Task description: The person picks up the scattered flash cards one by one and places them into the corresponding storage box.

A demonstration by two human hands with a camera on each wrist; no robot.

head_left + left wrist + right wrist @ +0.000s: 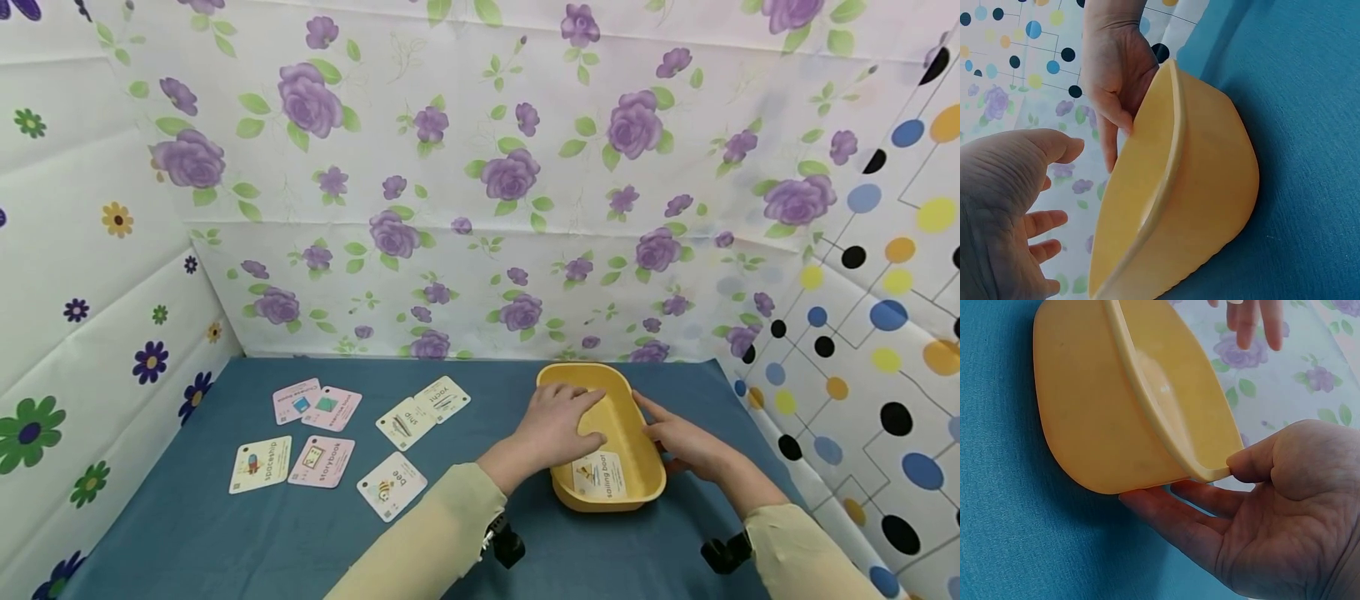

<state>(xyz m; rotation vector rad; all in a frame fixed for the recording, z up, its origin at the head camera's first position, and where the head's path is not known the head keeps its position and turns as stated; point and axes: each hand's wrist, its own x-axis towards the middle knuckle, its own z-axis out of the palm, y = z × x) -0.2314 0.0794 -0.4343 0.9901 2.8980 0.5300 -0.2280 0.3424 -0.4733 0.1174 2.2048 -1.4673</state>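
A yellow plastic basin (648,475) sits on the right part of the blue tabletop. Inside it lies a white "sailing boat" card (600,475). My right hand (686,442) holds the basin's right side; in the right wrist view its thumb is at the rim and its fingers are against the outer wall. Above the basin's left side hovers my left hand (551,425), fingers spread and loosely bent, with nothing in it. The left wrist view shows that hand (1010,206) apart from the basin wall (1210,181).
Left of the basin lie the overlapping "ship" (405,423) and "yacht" cards (442,400), and a "bee" card (392,487). Farther left are a "spaceship" card (260,465), a "storybook" card (322,462) and two overlapping pink cards (332,408). Patterned sheets stand around the table.
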